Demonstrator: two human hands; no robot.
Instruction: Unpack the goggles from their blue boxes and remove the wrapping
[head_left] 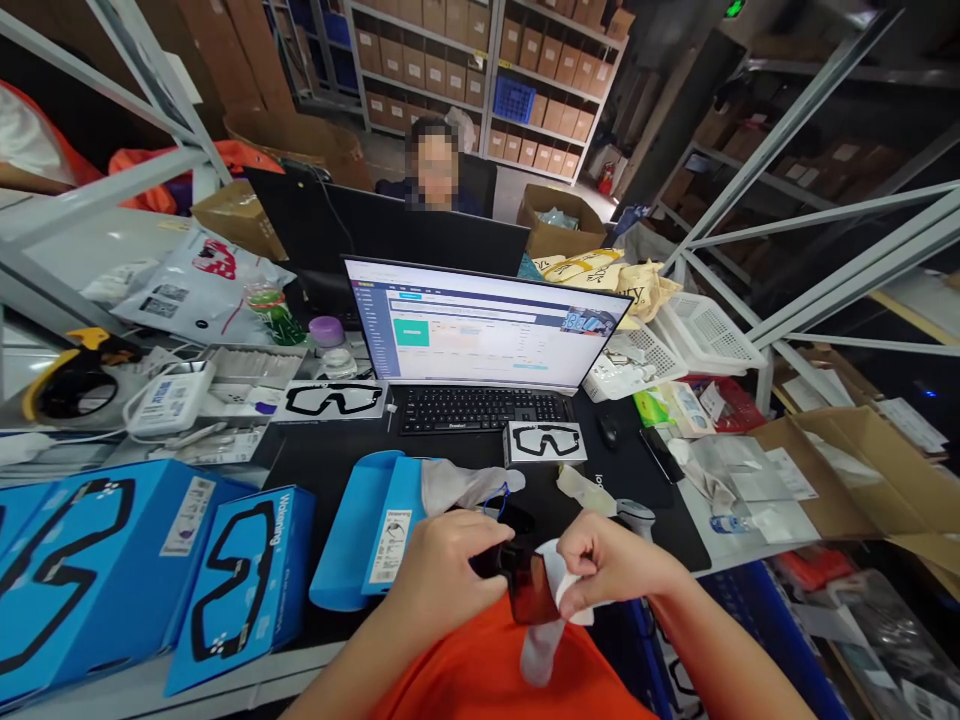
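My left hand (442, 575) grips a pair of dark glasses with a reddish lens (525, 585), held close to my body. My right hand (607, 565) pinches a white cloth (551, 625) against the lens; the cloth hangs down below it. Just beyond my hands lie an open blue box (367, 530), a grey pouch (465, 485) and a small handheld scanner (637, 515) on the black desk mat (315, 455).
A monitor (480, 325), keyboard (484, 408) and mouse (607, 430) sit ahead. Blue goggle boxes (240, 585) stack at the left. A cardboard box (847, 470) lies at the right. A person sits behind the monitor. Metal shelving frames both sides.
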